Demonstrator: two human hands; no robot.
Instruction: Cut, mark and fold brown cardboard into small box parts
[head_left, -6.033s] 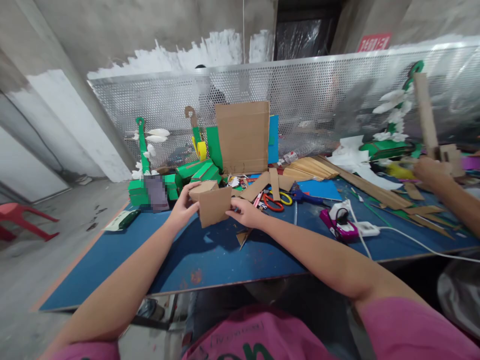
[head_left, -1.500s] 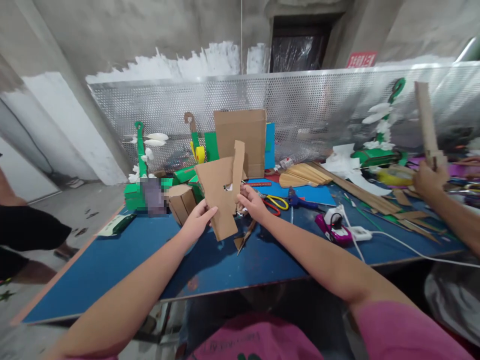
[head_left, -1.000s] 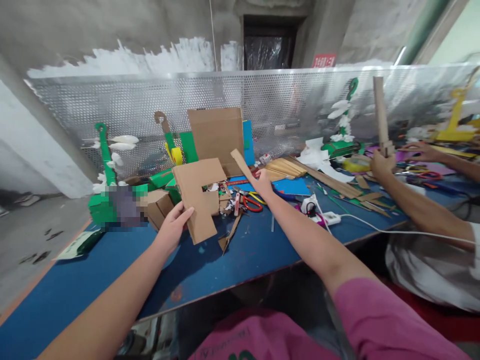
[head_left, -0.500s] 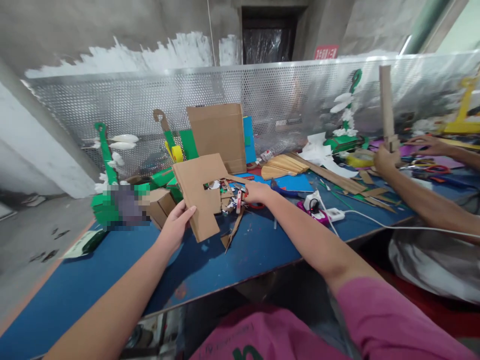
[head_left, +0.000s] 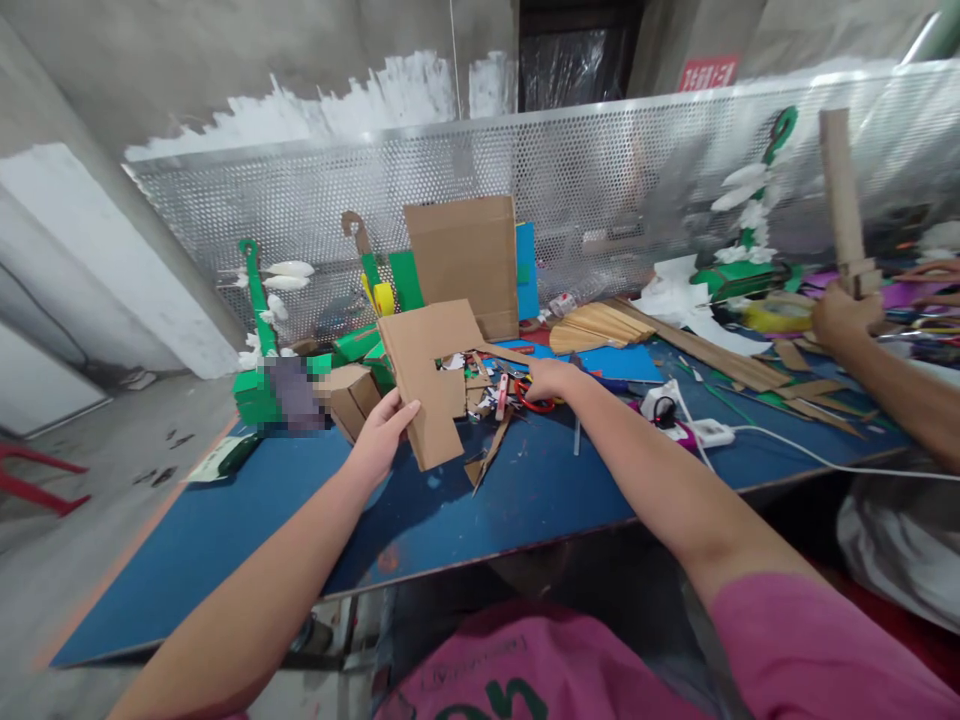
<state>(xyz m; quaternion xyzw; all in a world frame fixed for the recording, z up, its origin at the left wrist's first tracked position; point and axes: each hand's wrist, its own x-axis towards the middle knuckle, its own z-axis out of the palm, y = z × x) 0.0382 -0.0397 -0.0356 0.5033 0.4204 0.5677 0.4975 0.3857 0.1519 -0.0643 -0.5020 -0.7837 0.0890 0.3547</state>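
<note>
My left hand (head_left: 382, 440) grips the lower left edge of a brown cardboard piece (head_left: 427, 370), thumb on its face. The piece is tilted above the table and has a notch cut in its right side. My right hand (head_left: 553, 382) is closed at the right end of a narrow cardboard strip (head_left: 506, 353), which reaches to the piece's upper right edge. Whether strip and piece are joined, I cannot tell. Red-handled scissors (head_left: 541, 405) lie just under my right fingers. A red-and-white cutter (head_left: 502, 397) lies to their left among paper and cardboard scraps (head_left: 491, 445).
Behind stand a cardboard sheet (head_left: 465, 260), a cardboard box (head_left: 351, 398) and green stands with white petals (head_left: 262, 315). A power strip (head_left: 709, 432) with a white cable lies right. A co-worker's hand (head_left: 844, 315) holds an upright cardboard post (head_left: 838, 190). Perforated metal screen (head_left: 337, 170) behind.
My view has swung left, so everything sits further right in the picture. Both hands keep about the same hold on the cardboard.
</note>
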